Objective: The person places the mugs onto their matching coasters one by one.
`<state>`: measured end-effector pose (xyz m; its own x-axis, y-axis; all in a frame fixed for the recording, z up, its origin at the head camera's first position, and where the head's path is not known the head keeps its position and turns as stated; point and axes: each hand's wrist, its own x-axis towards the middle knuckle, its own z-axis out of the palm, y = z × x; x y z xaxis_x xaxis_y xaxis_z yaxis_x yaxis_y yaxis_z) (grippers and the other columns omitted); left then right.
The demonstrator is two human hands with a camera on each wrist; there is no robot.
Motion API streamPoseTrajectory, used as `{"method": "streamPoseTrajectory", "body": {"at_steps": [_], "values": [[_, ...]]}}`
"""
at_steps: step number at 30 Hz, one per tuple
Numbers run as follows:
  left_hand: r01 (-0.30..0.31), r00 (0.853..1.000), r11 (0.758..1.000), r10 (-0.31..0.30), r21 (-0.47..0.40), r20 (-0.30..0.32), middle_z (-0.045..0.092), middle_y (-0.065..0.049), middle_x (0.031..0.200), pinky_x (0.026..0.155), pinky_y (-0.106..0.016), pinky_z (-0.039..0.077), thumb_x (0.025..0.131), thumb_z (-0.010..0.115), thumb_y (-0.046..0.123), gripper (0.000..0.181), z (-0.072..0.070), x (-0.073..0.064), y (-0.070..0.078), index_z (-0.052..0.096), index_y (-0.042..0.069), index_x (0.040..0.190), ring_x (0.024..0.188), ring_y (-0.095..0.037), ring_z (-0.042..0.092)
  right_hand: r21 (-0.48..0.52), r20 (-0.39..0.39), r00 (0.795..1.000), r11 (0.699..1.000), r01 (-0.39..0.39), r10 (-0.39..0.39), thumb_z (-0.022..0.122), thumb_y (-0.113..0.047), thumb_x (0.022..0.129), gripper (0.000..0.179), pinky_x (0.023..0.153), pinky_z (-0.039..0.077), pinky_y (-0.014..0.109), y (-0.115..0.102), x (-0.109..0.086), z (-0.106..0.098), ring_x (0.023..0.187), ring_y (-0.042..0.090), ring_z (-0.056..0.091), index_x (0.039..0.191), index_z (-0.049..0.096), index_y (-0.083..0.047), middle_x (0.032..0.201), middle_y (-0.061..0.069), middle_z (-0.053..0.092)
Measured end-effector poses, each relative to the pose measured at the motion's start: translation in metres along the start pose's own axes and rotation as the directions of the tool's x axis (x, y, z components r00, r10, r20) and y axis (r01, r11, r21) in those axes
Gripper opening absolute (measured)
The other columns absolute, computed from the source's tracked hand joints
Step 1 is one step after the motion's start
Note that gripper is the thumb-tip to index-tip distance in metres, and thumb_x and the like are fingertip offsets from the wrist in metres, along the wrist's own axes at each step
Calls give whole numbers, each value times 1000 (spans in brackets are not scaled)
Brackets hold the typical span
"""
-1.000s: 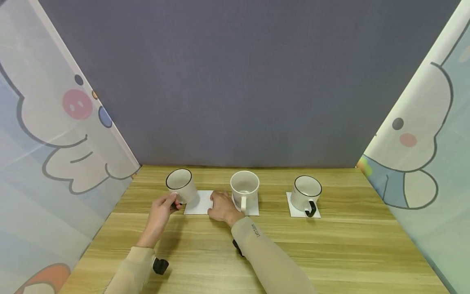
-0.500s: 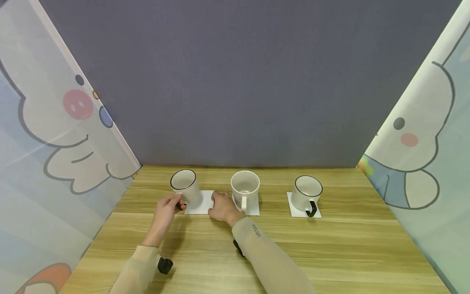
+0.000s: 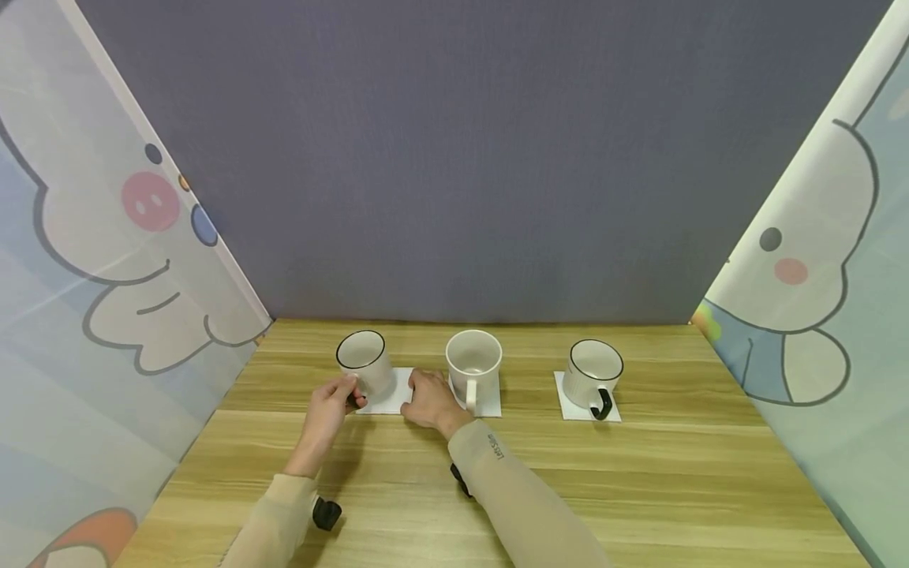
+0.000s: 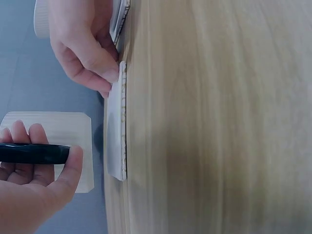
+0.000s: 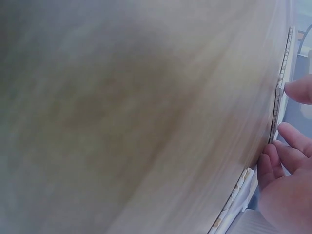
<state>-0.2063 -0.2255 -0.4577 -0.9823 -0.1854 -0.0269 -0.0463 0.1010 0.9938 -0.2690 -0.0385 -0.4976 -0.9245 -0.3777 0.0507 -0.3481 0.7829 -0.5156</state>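
My left hand (image 3: pixel 327 414) pinches the black handle (image 4: pixel 36 153) of a white mug (image 3: pixel 376 379) with a dark rim. The mug stands upright over the left part of a white square coaster (image 3: pixel 399 396). In the left wrist view a narrow gap shows between the mug's base and that coaster. My right hand (image 3: pixel 429 402) holds the coaster at its right end, thumb and fingers at its edges, as the right wrist view also shows. Just right of this hand, an all-white mug (image 3: pixel 474 355) rests on another coaster (image 3: pixel 491 404), its handle facing me.
Farther right, a white mug (image 3: pixel 585 386) with dark rim and black handle sits on its own coaster (image 3: pixel 568 409). A grey panel (image 3: pixel 483 173) rises behind the wooden table (image 3: pixel 682 473). Cartoon-printed sheets (image 3: pixel 57 339) line both sides.
My left hand has moved the black-handled mug rightward, from the coaster's left edge to over its left part. The right hand has stayed at the coaster.
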Motion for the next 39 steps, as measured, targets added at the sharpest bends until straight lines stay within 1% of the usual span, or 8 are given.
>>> {"method": "streamPoseTrajectory", "body": {"at_steps": [3, 8, 11, 19, 26, 31, 34, 39], "values": [[-3, 1000, 1000, 3, 0, 5, 60, -8, 84, 77, -29, 55, 109, 49, 22, 37, 2, 1, -2, 59, -10, 92, 76, -15, 63, -9, -8, 1000, 1000, 5, -5, 73, -22, 80, 31, 90, 49, 33, -1, 0, -1, 108, 26, 57, 106, 62, -10, 95, 2, 67], [-3, 1000, 1000, 3, 18, 9, 60, -8, 84, 79, -33, 56, 109, 49, 23, 38, 4, 0, -6, 59, -10, 93, 76, -15, 62, -4, -5, 1000, 1000, 5, -5, 73, -21, 81, 31, 91, 48, 35, 0, 1, 0, 110, 27, 57, 107, 62, -9, 96, 2, 67], [3, 1000, 1000, -3, 29, 7, 60, -8, 85, 79, -33, 56, 109, 49, 24, 38, 6, -1, -7, 60, -10, 95, 76, -15, 62, -4, -3, 1000, 1000, 5, -5, 73, -21, 81, 32, 91, 48, 35, 0, 1, 0, 111, 27, 57, 108, 62, -9, 96, 1, 67], [7, 1000, 1000, -7, 14, 20, 59, -9, 85, 79, -31, 56, 109, 50, 22, 37, 12, 0, -8, 60, -10, 96, 75, -14, 62, 4, 0, 1000, 1000, 2, -2, 72, -22, 81, 33, 90, 47, 34, -1, 2, -1, 111, 26, 56, 108, 62, -9, 90, -1, 64], [13, 1000, 1000, -13, 6, 15, 58, -7, 83, 77, -27, 56, 109, 50, 19, 35, 16, 0, -11, 60, -12, 94, 74, -13, 61, 12, 3, 1000, 1000, 0, 0, 73, -21, 81, 32, 89, 48, 35, -1, 1, 0, 111, 27, 56, 108, 62, -9, 92, 0, 64], [21, 1000, 998, -22, 54, 23, 59, -7, 86, 82, -32, 55, 109, 49, 23, 37, 17, 0, -11, 61, -10, 98, 78, -16, 62, 20, 9, 1000, 1000, 1, -2, 74, -22, 81, 32, 89, 48, 34, -2, 1, 0, 110, 26, 56, 108, 61, -10, 96, 0, 65], [36, 998, 997, -39, 73, 41, 60, -8, 87, 84, -37, 55, 110, 48, 23, 37, 17, 1, -11, 62, -10, 98, 80, -17, 62, 15, 8, 1000, 1000, 0, 0, 74, -22, 81, 32, 88, 48, 34, -2, 1, 0, 109, 25, 56, 108, 61, -11, 95, -1, 65], [42, 998, 997, -45, 64, 53, 60, -9, 87, 85, -37, 55, 110, 48, 22, 37, 18, 1, -11, 62, -10, 95, 80, -17, 63, 14, 1, 1000, 1000, -6, 6, 74, -23, 82, 32, 89, 48, 34, -1, 1, -1, 109, 25, 56, 109, 61, -10, 94, -1, 65]]}}
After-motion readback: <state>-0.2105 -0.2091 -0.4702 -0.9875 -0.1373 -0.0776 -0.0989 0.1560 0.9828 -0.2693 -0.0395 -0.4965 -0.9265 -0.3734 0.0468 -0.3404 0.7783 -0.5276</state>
